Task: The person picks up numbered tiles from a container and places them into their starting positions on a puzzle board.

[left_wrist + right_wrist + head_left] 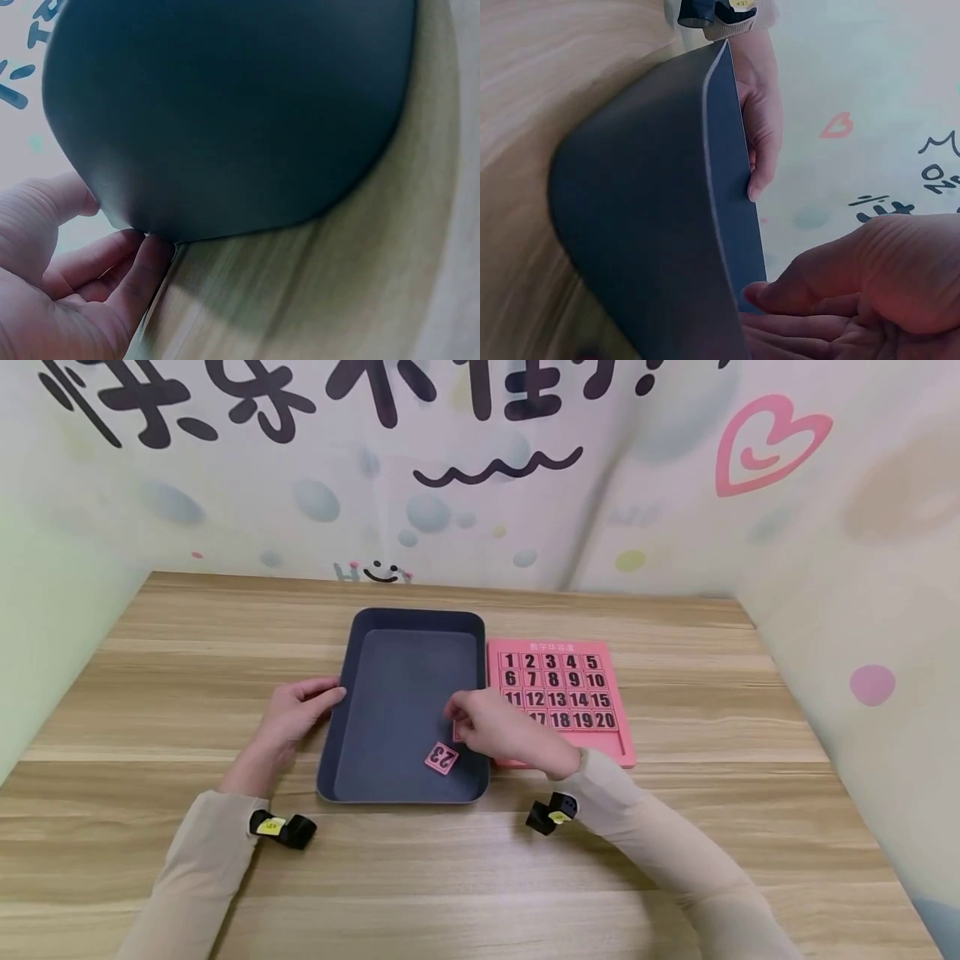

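A dark grey tray (408, 693) lies on the table, its raised rim also filling much of both wrist views. My left hand (300, 714) grips the tray's left rim, thumb and fingertips at the edge in the left wrist view (67, 277). Over the tray's right side, my right hand (495, 727) has curled fingers at a small pink tile (455, 734), which is mostly hidden. Just below it, a pink tile marked 23 (442, 758) lies turned on the tray floor. To the right sits a pink number board (618, 747) with rows of numbered tiles; my right hand covers its lower left.
The wood-grain table (675, 693) runs back to a printed white backdrop (495, 535) with black lettering. The pink board stands against or very close to the tray's right side. Black wrist cameras (300, 831) are strapped to both sleeves.
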`<state>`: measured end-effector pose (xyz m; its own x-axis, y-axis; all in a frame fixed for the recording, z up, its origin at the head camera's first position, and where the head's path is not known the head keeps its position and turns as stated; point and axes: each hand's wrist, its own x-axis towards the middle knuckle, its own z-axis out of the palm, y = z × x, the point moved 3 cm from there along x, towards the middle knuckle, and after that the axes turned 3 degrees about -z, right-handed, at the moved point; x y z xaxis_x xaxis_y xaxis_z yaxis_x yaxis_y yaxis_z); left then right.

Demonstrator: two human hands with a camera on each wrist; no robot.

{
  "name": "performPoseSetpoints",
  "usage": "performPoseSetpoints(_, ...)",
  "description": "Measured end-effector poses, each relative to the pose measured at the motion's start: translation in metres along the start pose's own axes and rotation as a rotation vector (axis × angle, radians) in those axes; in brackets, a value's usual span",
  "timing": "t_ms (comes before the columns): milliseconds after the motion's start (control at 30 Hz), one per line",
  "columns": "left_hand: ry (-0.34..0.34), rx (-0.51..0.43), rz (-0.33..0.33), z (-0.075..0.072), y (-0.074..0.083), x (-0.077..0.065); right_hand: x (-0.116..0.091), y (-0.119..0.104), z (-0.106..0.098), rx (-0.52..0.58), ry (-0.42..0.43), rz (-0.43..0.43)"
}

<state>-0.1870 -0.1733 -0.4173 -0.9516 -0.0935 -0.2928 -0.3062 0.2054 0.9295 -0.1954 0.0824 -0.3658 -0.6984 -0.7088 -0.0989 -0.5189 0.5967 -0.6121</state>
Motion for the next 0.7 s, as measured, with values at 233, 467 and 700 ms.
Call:
performPoseSetpoints(233, 0.000, 0.011, -0.010, -0.001, 0.000, 0.000, 0.007, -0.005, 0.001, -0.085, -0.062, -0.013)
performPoseSetpoints(467, 0.003, 0.024, -0.011, -0.001, 0.002, -0.001, 0.017, -0.001, 0.002, -0.016, -0.054, -0.089)
performPoseSetpoints(700, 0.012, 0.018, -0.030, 0.001, 0.001, 0.000, 0.035, 0.005, 0.002, 0.026, -0.048, -0.084)
